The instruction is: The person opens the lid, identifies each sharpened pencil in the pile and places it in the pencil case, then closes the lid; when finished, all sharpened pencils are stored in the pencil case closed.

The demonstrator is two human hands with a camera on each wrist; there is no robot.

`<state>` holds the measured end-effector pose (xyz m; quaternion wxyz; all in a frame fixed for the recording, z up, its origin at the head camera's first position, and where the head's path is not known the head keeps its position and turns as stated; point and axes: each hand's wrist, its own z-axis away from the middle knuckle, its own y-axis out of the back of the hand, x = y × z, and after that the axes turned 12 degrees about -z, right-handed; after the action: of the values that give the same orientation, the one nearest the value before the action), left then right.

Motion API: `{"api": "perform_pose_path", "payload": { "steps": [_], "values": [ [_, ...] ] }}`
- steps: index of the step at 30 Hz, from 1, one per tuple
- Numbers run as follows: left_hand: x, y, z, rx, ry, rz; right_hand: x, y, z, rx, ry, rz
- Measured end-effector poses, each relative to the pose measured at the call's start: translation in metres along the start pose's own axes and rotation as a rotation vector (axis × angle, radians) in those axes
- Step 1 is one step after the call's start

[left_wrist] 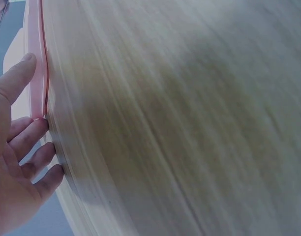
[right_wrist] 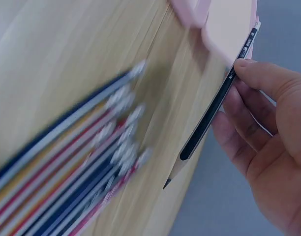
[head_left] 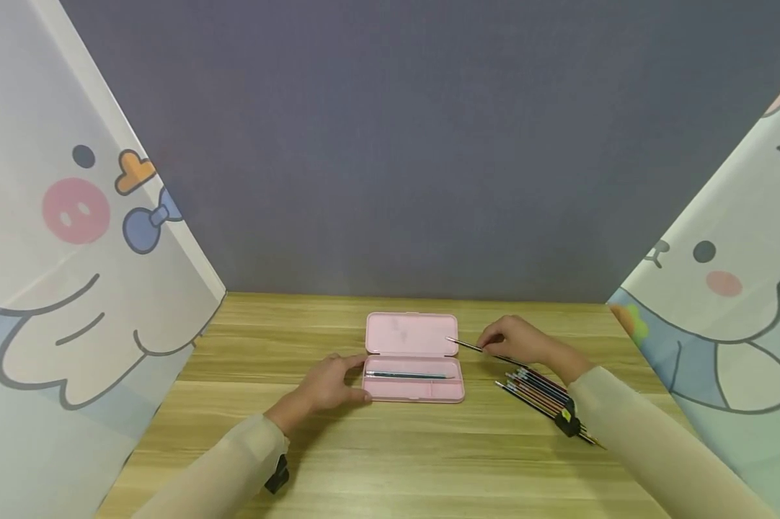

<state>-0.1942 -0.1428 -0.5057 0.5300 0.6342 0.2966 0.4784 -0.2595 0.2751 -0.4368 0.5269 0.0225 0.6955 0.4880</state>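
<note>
A pink pencil case [head_left: 416, 391] lies with its lid [head_left: 399, 335] raised behind it. In its rear compartment is one greenish pencil [head_left: 409, 375]. My left hand [head_left: 328, 382] touches the case's left end, thumb near the front corner and index finger by the hinge; in the left wrist view the thumb [left_wrist: 23, 69] rests against the pink wall. My right hand [head_left: 516, 340] pinches a dark pencil [right_wrist: 209, 115] between thumb and fingers, right of the lid. Its pale end slants toward the case, and its sharpened tip points back toward the person.
Several pencils [head_left: 535, 393] lie in a slanted bunch on the wooden table [head_left: 390, 461], under and beside the right forearm. A grey panel [head_left: 416, 144] stands behind the table. Printed cartoon panels flank it at left [head_left: 104, 303] and right [head_left: 740, 324].
</note>
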Motion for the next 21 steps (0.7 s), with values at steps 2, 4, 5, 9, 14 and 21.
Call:
{"api": "perform_pose_path", "payload": {
  "steps": [2, 4, 5, 9, 14, 21],
  "values": [
    [0.0, 0.0, 0.0, -0.002, 0.003, -0.001, -0.008, -0.009, -0.013, -0.02, 0.023, -0.019],
    [0.0, 0.001, 0.0, 0.0, 0.002, 0.0, -0.016, -0.018, -0.026, -0.041, 0.054, -0.03],
    [0.0, 0.001, 0.0, 0.001, 0.002, 0.001, -0.019, -0.023, -0.033, -0.051, 0.069, -0.03],
    [0.001, 0.001, 0.001, 0.0, -0.001, 0.003, -0.034, -0.043, -0.054, -0.089, 0.095, -0.03],
    [0.003, 0.002, 0.001, -0.003, 0.009, -0.004, -0.047, -0.066, -0.074, -0.132, 0.092, -0.033],
    [0.004, 0.002, 0.001, -0.001, 0.013, -0.003, -0.055, -0.088, -0.092, -0.147, 0.045, 0.047]
  ]
}}
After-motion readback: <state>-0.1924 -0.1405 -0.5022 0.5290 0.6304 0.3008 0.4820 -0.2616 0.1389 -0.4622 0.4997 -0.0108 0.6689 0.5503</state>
